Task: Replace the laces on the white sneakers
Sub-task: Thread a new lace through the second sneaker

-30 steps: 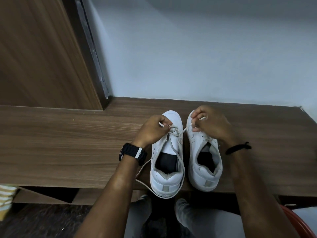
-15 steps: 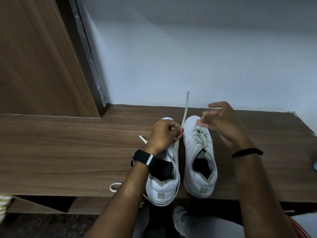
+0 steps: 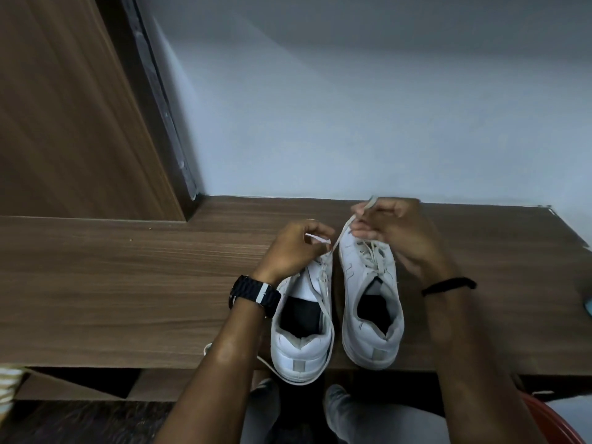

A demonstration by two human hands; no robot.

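Wall (image 3: 352, 107): pale, behind the table.
Door (image 3: 64, 123): brown wood, left, with a dark frame edge.
Table (image 3: 128, 283): wood-grain top; both sneakers stand on it near the front edge, heels toward the person.
Left sneaker (image 3: 301, 341): white, tongue open, just beside the other shoe; its heel overhangs the table edge.
Right sneaker (image 3: 371, 315): white, laces crossed over the tongue.
Left hand (image 3: 294, 248): fingers curled, pinching a lace end over the left sneaker's toe.
Right hand (image 3: 394, 229): fingers curled, gripping the lace above the right sneaker's toe.
Lace (image 3: 336, 241): pale, running taut from the left sneaker's eyelets up into the right hand.
Watch (image 3: 254, 294): black, left wrist.
Band (image 3: 448, 285): black, right wrist.
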